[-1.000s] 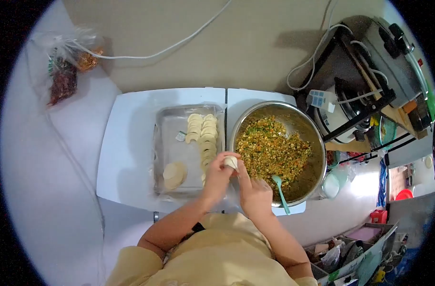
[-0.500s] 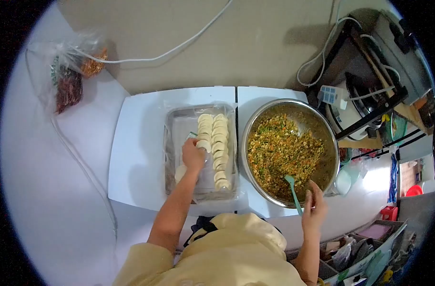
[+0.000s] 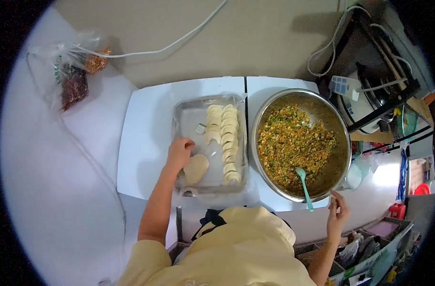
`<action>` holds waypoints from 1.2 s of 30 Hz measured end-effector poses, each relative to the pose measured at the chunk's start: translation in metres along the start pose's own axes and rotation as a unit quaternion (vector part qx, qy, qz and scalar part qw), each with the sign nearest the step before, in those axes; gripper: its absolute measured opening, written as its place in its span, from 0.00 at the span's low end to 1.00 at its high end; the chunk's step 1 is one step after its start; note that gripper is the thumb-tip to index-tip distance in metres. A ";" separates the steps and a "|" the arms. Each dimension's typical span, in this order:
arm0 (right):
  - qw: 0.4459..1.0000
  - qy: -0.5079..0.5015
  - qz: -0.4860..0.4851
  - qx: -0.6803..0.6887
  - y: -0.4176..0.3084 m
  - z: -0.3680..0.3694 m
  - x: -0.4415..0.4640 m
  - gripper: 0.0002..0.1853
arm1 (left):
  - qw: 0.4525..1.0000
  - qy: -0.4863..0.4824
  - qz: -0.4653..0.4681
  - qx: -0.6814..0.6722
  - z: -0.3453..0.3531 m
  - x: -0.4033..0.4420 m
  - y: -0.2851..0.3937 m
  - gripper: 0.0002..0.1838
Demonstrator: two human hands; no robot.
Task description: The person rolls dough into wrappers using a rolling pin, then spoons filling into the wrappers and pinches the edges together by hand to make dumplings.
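A metal tray (image 3: 212, 189) lined with clear plastic holds two columns of folded dumplings (image 3: 229, 138) on its right side. Round dough wrappers (image 3: 196, 169) lie in a stack at its lower left. My left hand (image 3: 180, 151) is over the tray's left edge, just above the wrappers, its fingers closed; anything between them is too small to see. To the right stands a big steel bowl (image 3: 343, 164) of chopped filling (image 3: 293, 143), with a light green spoon (image 3: 304, 188) leaning on its near rim. Beside the bowl's lower right, my right hand (image 3: 337, 212) hovers with fingers apart, holding nothing.
Both stand on a white table (image 3: 146, 128). A rack (image 3: 377, 109) with a cooker and a power strip (image 3: 345, 87) is at the right. Plastic bags of food (image 3: 74, 86) hang at the upper left. Storage bins (image 3: 365, 248) are at the lower right.
A dumpling now sits at the lower end of the left column, and my left hand has moved down and left from there towards the wrappers. My right hand has moved away from the spoon.
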State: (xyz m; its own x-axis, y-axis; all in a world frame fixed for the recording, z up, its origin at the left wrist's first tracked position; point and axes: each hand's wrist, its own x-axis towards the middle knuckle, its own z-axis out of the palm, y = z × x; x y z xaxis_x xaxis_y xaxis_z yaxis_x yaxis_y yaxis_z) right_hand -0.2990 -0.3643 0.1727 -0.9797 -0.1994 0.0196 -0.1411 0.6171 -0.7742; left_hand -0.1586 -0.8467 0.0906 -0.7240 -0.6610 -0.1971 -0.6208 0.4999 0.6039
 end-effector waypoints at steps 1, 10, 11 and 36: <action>0.994 -0.025 -0.100 -0.034 0.001 -0.001 0.002 0.15 | 0.996 -0.025 0.045 0.076 -0.003 -0.004 -0.004 0.10; 0.921 -0.182 -0.290 -0.185 -0.042 0.005 0.008 0.26 | 0.989 -0.098 0.024 0.105 -0.007 -0.031 0.005 0.13; 0.917 -0.185 -0.306 -0.177 -0.041 0.007 0.009 0.25 | 0.989 -0.104 0.027 0.104 -0.008 -0.032 0.009 0.13; 0.965 -0.100 0.007 0.240 -0.028 0.063 0.008 0.13 | 0.985 0.015 0.049 -0.162 -0.004 -0.062 -0.003 0.04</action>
State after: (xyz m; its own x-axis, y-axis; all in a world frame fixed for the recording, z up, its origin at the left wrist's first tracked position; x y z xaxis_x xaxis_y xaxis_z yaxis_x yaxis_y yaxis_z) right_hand -0.2938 -0.4312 0.1544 -0.9270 -0.3666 -0.0793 0.0022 0.2062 -0.9785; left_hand -0.1112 -0.8092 0.1040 -0.7641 -0.6364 -0.1058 -0.4161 0.3608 0.8347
